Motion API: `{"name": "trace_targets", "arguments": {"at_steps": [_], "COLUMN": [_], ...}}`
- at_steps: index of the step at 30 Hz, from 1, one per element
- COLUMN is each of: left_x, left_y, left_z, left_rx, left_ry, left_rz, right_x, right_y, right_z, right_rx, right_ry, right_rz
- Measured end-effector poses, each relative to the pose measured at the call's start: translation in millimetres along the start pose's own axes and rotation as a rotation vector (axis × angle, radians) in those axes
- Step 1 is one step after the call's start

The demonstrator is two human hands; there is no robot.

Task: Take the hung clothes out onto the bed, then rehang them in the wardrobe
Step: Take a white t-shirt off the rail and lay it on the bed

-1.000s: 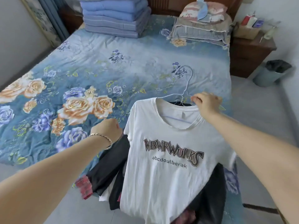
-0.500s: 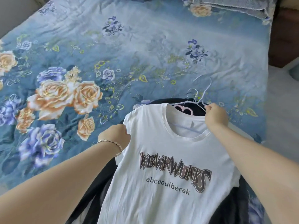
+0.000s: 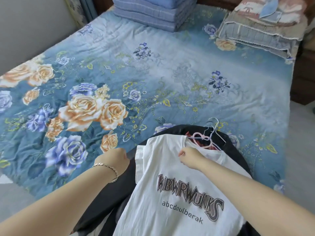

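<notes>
The white T-shirt (image 3: 163, 167) lies face up at lower centre, topping a heap of dark clothes (image 3: 105, 201) on the near edge of the bed (image 3: 153, 74). It's light, limp cotton, so it will sag and slide wherever you don't support it. I'd judge the stiff hanger the place to lift from, not the cloth.

Your right hand (image 3: 191, 158) is on the neckline, fingers curled in a pinch on the fabric. Just above it, toward the upper right, a pink heart hanger (image 3: 202, 138) pokes out of the collar. Thin wire hooks (image 3: 212, 126) bunch up beside it, and they look ready to tangle, so separate them before you pull.

Your left hand (image 3: 114, 159) is clenched just left of the sleeve, over the dark cloth. I cannot tell what it grips, if anything.

No wardrobe or other container is in frame. The bed alone carries things: folded blue quilts (image 3: 153, 12) stacked at top centre and pillows (image 3: 259, 29) at upper right.
</notes>
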State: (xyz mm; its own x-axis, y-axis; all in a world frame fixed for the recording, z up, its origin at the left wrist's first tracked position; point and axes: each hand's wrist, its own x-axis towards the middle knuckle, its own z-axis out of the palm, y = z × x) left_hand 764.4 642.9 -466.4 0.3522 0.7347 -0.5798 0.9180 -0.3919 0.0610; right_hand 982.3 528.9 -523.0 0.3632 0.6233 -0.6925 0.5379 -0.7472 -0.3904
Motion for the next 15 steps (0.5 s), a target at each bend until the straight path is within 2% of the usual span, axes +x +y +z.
{"name": "trace_targets", "arguments": {"at_steps": [3, 10, 15], "left_x": [-34, -166, -311], "left_y": [-44, -193, -318], "left_z": [-28, -70, -64], "left_rx": [-0.051, -0.166, -0.202], "left_ry": [0.046, 0.195, 0.349], "left_rz": [-0.065, -0.289, -0.475], "right_x": [-34, -156, -293], "right_y": [-76, -268, -382], "right_z": [16, 84, 166], "right_rx": [-0.151, -0.582, -0.82], "right_ry": [-0.121, -0.244, -0.173], "right_rz": [-0.151, -0.526, -0.782]}}
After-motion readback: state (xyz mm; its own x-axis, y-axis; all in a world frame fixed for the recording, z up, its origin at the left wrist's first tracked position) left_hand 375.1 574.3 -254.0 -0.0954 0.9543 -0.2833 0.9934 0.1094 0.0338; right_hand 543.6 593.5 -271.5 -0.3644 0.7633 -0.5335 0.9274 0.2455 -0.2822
